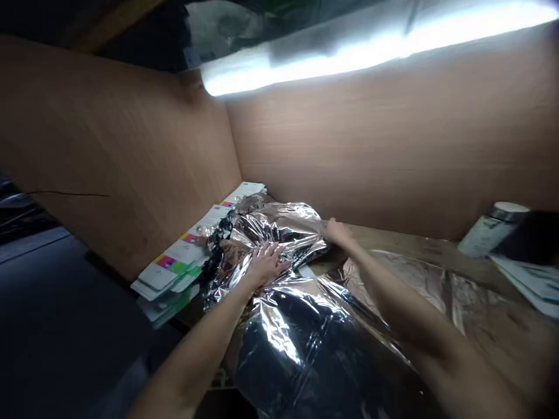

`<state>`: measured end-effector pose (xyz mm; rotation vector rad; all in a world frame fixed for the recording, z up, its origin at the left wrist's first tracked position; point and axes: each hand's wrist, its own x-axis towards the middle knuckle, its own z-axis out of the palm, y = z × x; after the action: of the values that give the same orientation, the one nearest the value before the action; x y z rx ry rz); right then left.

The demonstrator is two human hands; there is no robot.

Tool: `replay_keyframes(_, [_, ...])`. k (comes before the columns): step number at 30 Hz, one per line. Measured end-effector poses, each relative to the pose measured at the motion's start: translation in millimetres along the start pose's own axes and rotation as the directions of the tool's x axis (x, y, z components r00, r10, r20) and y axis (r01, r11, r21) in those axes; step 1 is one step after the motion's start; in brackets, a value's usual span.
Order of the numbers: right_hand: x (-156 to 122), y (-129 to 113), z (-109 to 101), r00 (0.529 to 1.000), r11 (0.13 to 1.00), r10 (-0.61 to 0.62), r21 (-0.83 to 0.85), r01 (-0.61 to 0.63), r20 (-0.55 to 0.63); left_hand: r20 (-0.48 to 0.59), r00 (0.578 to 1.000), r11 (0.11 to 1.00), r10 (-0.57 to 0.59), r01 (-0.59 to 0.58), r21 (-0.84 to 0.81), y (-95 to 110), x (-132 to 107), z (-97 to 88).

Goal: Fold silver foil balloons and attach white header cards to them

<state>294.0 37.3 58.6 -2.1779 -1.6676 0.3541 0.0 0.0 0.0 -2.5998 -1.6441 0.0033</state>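
A large, crumpled sheet of shiny silver film [288, 331] spreads over the wooden table and hangs toward me. My left hand [265, 265] lies on it with the fingers stretched out, pressing the creased part. Farther right, my right hand [338, 233] is closed at the edge of the bunched film, pinching it; its fingertips are partly hidden. Black lacy-looking material [218, 238] shows along the film's left side. A small white piece [306, 271] peeks out between the folds, and I cannot make out what it is.
Stacked papers with coloured blocks [174, 262] line the left wooden wall [144, 134]. A lidded container [493, 230] stands at the right beside more papers [533, 285]. Thin see-through film [410, 279] covers part of the table. Overhead runs a bright tube light [349, 55].
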Motion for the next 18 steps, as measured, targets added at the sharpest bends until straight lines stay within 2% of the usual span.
replay_keyframes(3, [-35.4,35.6,-38.1,0.998,0.998,-0.061,-0.01,0.061,0.02,-0.017,0.999,0.998,0.041,-0.042,-0.045,-0.5,-3.1,-8.8])
replay_keyframes(5, [-74.0,77.0,-68.6,0.998,0.999,-0.052,-0.015,0.052,0.03,-0.036,0.997,0.994,0.063,-0.067,-0.092,-1.2,-5.3,-11.3])
replay_keyframes(7, [-131.9,128.7,-102.4,1.0,1.0,0.018,-0.025,-0.018,0.008,-0.057,0.994,0.983,0.09,-0.098,-0.155,-5.0,-2.0,-6.7])
replay_keyframes(9, [-208.9,177.3,-133.2,0.985,0.987,0.15,-0.041,-0.155,-0.089,-0.081,0.994,0.979,0.075,-0.089,-0.184,-10.7,9.5,5.4])
replay_keyframes(10, [-252.1,197.2,-144.6,0.961,0.971,0.226,-0.042,-0.235,-0.157,-0.113,0.991,0.978,0.067,-0.088,-0.19,-13.2,16.8,12.6])
replay_keyframes(12, [-339.8,227.0,-154.6,0.877,0.918,0.376,-0.011,-0.397,-0.301,-0.172,0.982,0.971,0.078,-0.114,-0.212,-16.9,28.8,25.0])
replay_keyframes(14, [-417.7,247.7,-146.5,0.758,0.843,0.513,0.069,-0.534,-0.403,-0.188,0.979,0.968,0.086,-0.126,-0.217,-19.6,34.0,31.6])
replay_keyframes(16, [-475.7,264.0,-125.0,0.625,0.757,0.631,0.189,-0.626,-0.459,-0.185,0.979,0.972,0.081,-0.119,-0.203,-21.8,33.2,33.8])
replay_keyframes(18, [-510.0,277.7,-99.4,0.511,0.679,0.722,0.337,-0.652,-0.465,-0.243,0.963,0.97,0.113,-0.16,-0.185,-23.3,30.5,33.3])
